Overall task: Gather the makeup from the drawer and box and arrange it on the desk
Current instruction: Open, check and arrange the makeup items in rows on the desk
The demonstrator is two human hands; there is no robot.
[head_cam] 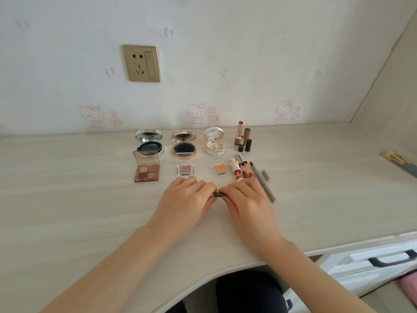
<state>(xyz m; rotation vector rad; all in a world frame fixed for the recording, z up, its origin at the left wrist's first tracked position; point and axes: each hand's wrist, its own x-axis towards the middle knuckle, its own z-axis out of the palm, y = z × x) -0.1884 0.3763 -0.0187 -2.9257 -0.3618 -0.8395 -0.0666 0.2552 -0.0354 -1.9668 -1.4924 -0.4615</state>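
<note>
My left hand (186,199) and my right hand (246,201) meet at the middle of the desk (67,199), both gripping a small dark tube (219,194) between their fingertips; most of it is hidden. Behind them lie open makeup items: a silver compact (149,143), a rose-gold compact (184,144), a white compact (214,142), a brown eyeshadow palette (146,169), a pink shadow pot (185,169) and an orange shadow pot (219,168). Uncapped lipsticks (243,137) stand at the back. Lip glosses (240,169) and a grey pencil (262,179) lie beside my right hand.
A gold wall socket (141,63) sits above the desk. Brushes or sticks (399,160) lie at the far right edge. An open white drawer (372,265) with a dark handle sticks out below the desk at the right. My dark-clothed legs show under the desk's curved front.
</note>
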